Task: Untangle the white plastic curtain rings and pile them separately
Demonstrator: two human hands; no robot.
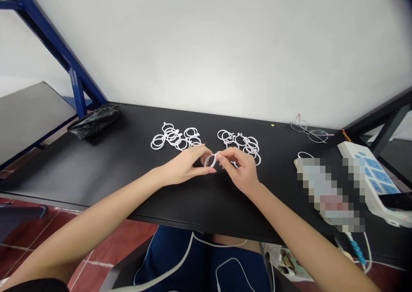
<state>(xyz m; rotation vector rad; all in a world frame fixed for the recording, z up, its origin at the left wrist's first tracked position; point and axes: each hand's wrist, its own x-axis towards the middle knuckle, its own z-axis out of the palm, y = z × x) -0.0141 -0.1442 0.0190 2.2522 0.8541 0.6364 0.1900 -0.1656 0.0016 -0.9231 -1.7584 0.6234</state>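
Both hands meet over the middle of the black table (106,167) and pinch one white plastic ring (210,160) between them. My left hand (185,165) grips its left side with closed fingers. My right hand (240,168) pinches its right side between thumb and forefinger. Just beyond my left hand lies a pile of several white rings (175,138). A second pile of white rings (241,144) lies beyond my right hand, partly hidden by its fingers.
A crumpled black plastic bag (95,121) sits at the table's far left. Wire-framed glasses (309,131) lie at the far right, near a white power strip (375,176) with blue sockets and cables. A blue steel frame (58,51) rises on the left.
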